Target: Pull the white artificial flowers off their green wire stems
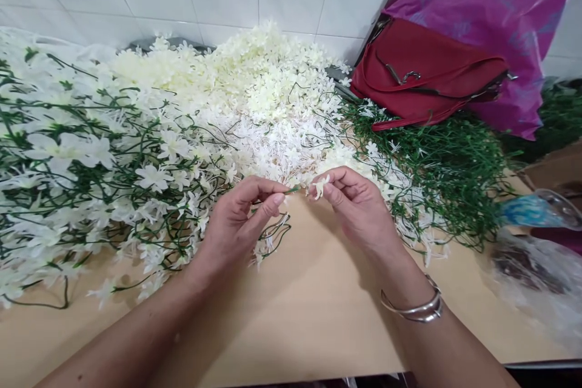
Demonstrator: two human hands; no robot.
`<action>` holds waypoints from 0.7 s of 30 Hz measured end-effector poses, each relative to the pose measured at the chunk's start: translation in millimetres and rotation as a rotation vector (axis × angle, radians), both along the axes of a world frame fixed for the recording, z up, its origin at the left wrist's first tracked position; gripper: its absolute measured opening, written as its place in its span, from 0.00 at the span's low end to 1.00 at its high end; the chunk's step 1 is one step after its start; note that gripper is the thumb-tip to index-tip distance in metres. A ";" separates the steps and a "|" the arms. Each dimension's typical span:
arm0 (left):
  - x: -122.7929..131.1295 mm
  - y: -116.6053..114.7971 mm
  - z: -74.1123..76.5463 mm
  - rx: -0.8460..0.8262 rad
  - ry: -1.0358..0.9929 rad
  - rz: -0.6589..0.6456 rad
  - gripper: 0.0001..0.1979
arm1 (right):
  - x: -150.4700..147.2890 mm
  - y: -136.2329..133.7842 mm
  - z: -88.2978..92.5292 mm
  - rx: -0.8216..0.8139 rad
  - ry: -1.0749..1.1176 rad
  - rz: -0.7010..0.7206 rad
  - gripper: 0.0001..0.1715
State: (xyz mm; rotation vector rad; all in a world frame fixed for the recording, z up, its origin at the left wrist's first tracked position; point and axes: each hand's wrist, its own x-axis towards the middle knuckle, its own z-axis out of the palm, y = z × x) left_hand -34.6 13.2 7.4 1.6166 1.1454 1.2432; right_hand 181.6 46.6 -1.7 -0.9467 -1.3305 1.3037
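Note:
My left hand (248, 212) pinches a thin green plastic stem (293, 189) between thumb and forefinger. Just to its right, my right hand (352, 203) holds a small cream artificial flower (320, 187) by the fingertips. The stem's tip points at the blossom; whether the two touch is too small to tell. Below my left fingers, a few green stems with white blossoms (275, 239) lie on the table (291, 321). Behind both hands is a heap of loose cream petals (273, 82), with white stamen pieces (282, 142) in front of it.
Assembled white flowers on green stems (154, 179) spread over the left side. At the right lies a pile of bare green stems (454, 163), with a red handbag (422, 73) and purple bag (495, 6) behind it. A clear plastic bag (536, 279) rests near the right edge.

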 end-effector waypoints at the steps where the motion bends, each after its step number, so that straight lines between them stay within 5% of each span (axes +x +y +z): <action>1: 0.7 -0.1 -1.3 -0.023 -0.018 -0.014 0.06 | -0.9 -1.1 0.1 -0.017 0.005 0.038 0.13; 6: 7.5 -2.2 -7.7 -0.168 -0.163 -0.069 0.08 | -3.9 -3.6 -3.8 -0.085 0.014 0.156 0.14; 21: 13.8 -3.1 -12.3 -0.253 -0.275 -0.043 0.07 | -10.6 -7.4 -2.9 -0.125 -0.037 0.159 0.15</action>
